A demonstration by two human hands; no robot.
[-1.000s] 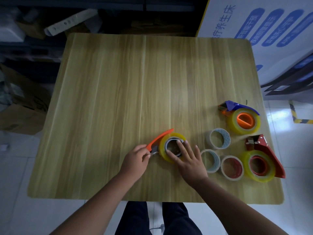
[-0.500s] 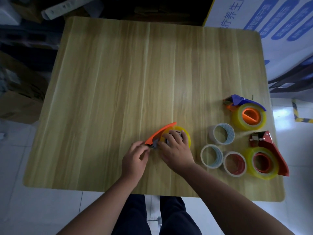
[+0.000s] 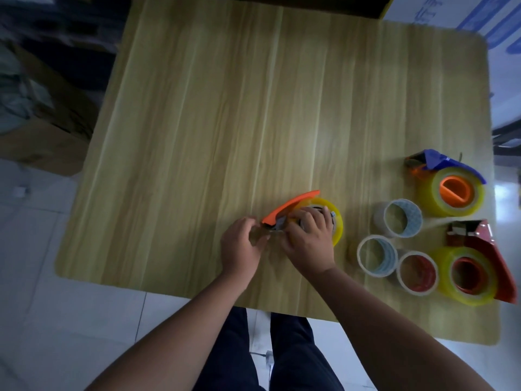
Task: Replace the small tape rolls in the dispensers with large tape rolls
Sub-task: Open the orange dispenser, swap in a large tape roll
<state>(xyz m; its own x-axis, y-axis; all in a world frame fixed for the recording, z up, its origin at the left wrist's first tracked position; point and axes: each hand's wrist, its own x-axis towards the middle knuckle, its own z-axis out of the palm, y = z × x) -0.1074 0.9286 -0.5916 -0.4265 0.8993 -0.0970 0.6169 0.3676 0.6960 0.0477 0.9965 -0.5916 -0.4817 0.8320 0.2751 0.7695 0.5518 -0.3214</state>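
Head camera looks straight down on a light wooden table (image 3: 253, 108). Near the table's 6 o'clock edge lies a curved orange plastic tape dispenser (image 3: 287, 206) with a big yellow tape roll (image 3: 337, 224) in it.

The left hand (image 3: 239, 246) sits at the dispenser's 8 o'clock end. Its thumb and fingers are bent and pinch the dispenser's tip beside the small grey metal part. The right hand (image 3: 307, 238) lies on top of the roll. Its fingers are curled down over the middle of the roll and hold it, so only the roll's 3 o'clock side shows.

At the table's 3 o'clock side lies a blue tape dispenser (image 3: 439, 162) with its own yellow roll (image 3: 431, 198) and an orange middle. At 4 o'clock lies a red tape dispenser (image 3: 490, 249) with another yellow roll (image 3: 448, 266).

Between the hands and these two stand three small rolls, close together: a clear small roll (image 3: 413, 218), a second clear small roll (image 3: 387, 258) at its 7 o'clock, and a small roll with a red inside (image 3: 425, 275) touching the red dispenser's roll.

Brown cardboard boxes (image 3: 42, 142) sit on the floor at 9 o'clock.
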